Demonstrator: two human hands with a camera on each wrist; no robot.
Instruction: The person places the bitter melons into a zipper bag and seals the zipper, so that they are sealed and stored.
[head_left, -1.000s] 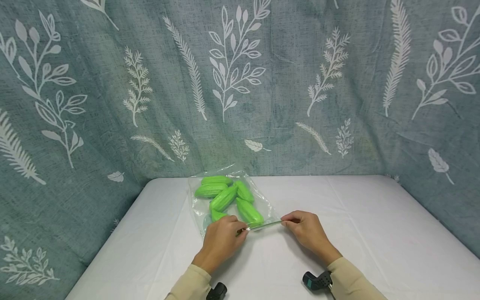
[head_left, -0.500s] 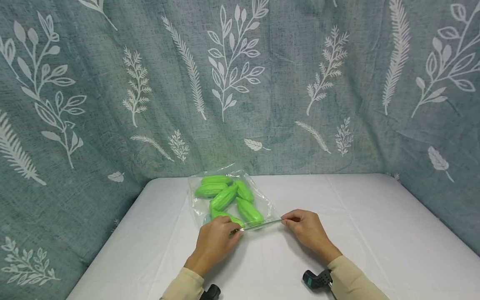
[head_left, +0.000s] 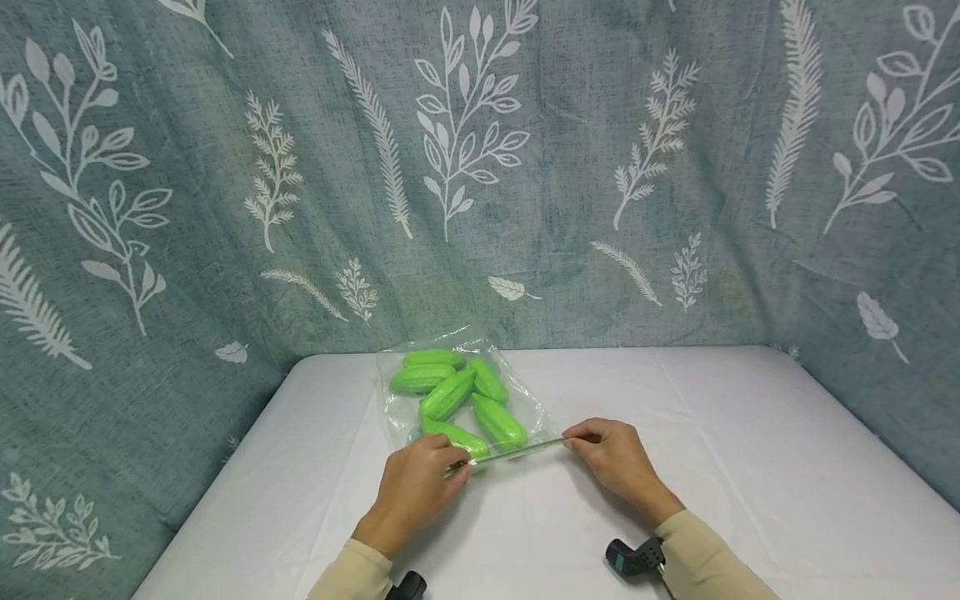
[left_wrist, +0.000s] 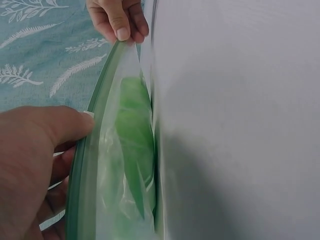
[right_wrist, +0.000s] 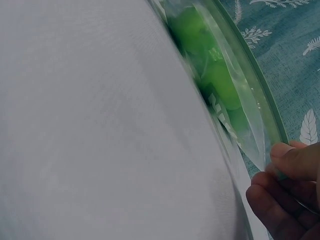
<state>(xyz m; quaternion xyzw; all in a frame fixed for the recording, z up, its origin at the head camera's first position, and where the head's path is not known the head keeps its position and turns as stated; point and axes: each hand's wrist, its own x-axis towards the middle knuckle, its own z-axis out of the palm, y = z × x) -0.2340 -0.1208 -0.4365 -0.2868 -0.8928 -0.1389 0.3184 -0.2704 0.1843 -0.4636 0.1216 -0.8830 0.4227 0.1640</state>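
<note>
A clear zip bag lies on the table with several bright green, ridged, cucumber-like vegetables inside. Its green-edged zip strip faces the person and stretches between both hands. My left hand pinches the strip towards its left side; in the left wrist view the thumb presses at a small white slider. At the strip's right end, my right hand pinches the corner between thumb and fingers, seen close in the right wrist view near the bag's edge. The bag's left front corner is hidden behind the left hand.
A white cloth covers the table. Behind it and at both sides hangs a blue-green curtain with white leaf prints. Black wrist devices sit by the left sleeve and the right sleeve.
My left hand has slid left along the zip strip, uncovering more of the strip and the front vegetable. The right hand has stayed at its corner.
</note>
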